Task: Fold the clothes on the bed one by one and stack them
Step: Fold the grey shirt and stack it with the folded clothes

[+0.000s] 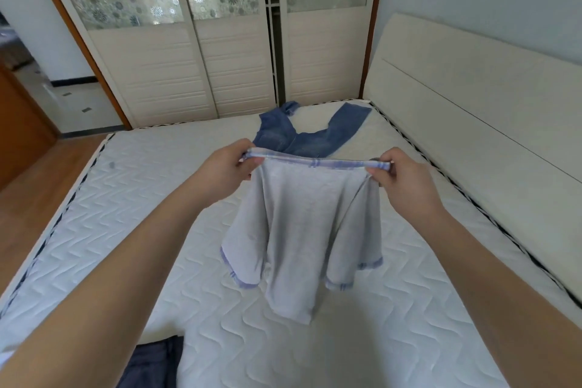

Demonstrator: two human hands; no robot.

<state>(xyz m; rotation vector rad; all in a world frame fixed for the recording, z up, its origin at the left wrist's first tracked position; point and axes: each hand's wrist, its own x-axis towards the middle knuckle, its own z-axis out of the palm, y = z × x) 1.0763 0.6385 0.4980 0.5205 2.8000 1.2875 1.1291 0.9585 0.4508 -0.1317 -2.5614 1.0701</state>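
Room: sliding wardrobe along the far wall, wooden floor at left
Bed: bare quilted mattress, pale headboard on the right
Jeans: spread unfolded at the far end
Grey garment: held above the mattress, banded edge level left to right, body hanging down
Left hand: pinches one end
Right hand: pinches the other

A pale grey garment with blue-striped trim hangs in the air over the bed, stretched out along its top edge, its lower folds drooping loose. Beyond it, blue jeans lie unfolded and crooked on the mattress near the far edge.
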